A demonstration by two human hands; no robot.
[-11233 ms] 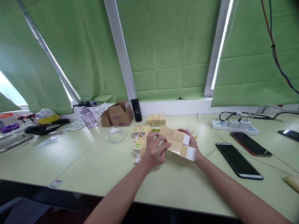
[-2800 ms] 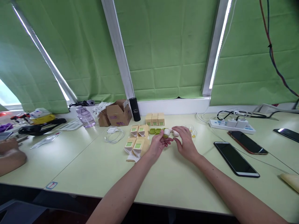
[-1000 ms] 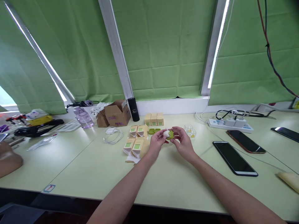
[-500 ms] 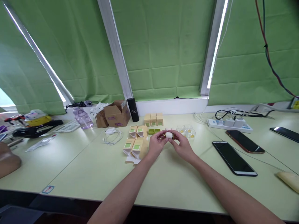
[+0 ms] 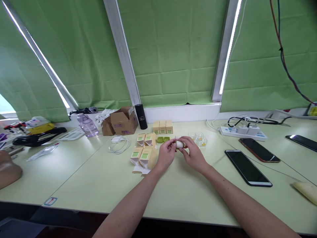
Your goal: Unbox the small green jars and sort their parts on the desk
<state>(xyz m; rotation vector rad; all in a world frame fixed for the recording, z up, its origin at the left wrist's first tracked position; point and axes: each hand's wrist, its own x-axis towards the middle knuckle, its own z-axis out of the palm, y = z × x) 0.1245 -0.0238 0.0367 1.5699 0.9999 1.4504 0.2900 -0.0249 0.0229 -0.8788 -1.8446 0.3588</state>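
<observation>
Head view (sole view). L hand (image 5: 166, 154) and R hand (image 5: 193, 154) meet over the ctr. of the table (image 5: 178, 198), raised off the top. Item in work: small white piece (image 5: 179, 144), held btwn the two. L thumb and fingertips pinch its left end; R thumb and fingertips pinch its right end. Fingers of both hands are clamped on it; some tips are hidden. Opposed grip prob. keeps a small round part from rolling or slipping.

Placement: four open boxes (image 5: 148, 155) sit in two rows beside L hand, flap ends toward the person, prob. for easy access. Three closed boxes (image 5: 162, 127) stand side by side farther back, prob. to save space. Green tubs (image 5: 163, 139) lie btwn the box groups and the hands. Clear tray (image 5: 198, 138) sits just beyond R hand, approx. within reach. Phone (image 5: 248, 168) lies flat, well apart, to the right.

Materials: white piece is smooth, rounded, w/ a thin dark edge; exact mat'l can't be told. Boxes: tan card, straight-edged, w/ green squares; open ones show white flaps. Tubs: prob. plastic, squarish. Tray: see-through, w/ rounded cups and yellow bits. Table: pale, smooth, low sheen.
</observation>
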